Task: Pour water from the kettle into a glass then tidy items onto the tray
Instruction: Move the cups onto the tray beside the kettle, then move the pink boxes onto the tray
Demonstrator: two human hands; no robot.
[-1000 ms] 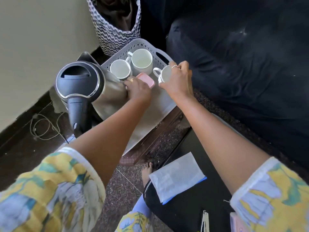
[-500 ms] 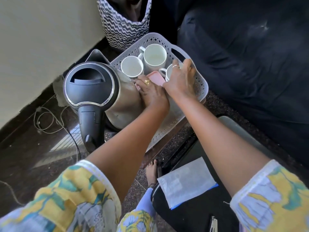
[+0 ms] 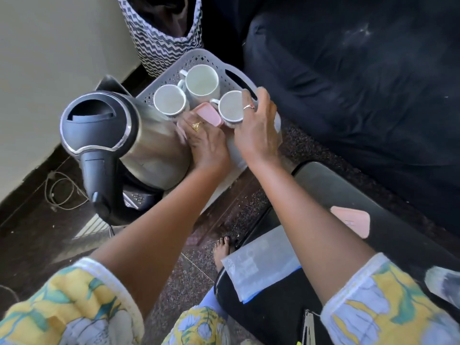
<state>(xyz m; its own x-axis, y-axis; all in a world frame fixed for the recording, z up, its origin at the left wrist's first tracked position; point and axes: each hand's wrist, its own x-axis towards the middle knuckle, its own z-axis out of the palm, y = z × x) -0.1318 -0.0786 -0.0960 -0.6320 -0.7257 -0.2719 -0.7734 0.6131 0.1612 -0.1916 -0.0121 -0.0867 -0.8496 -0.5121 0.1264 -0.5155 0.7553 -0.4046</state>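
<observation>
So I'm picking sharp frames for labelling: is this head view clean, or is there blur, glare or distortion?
Head view: mostly sharp on the cups, but the left hand has motion-blurred fingers; the steel kettle shows soft glare; wide-angle bending curves the wall edge; the dark sofa is underexposed.

No legible text; faint print on plastic pouch (image 3: 261, 266) unreadable.

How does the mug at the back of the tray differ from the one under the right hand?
The back mug looks larger and stands free of both hands; the front mug looks smaller, with the right hand reaching over its rim. The back mug's handle points left toward the third mug; the front mug's handle points toward the pink box. Both are white, upright and in the grey tray.
</observation>
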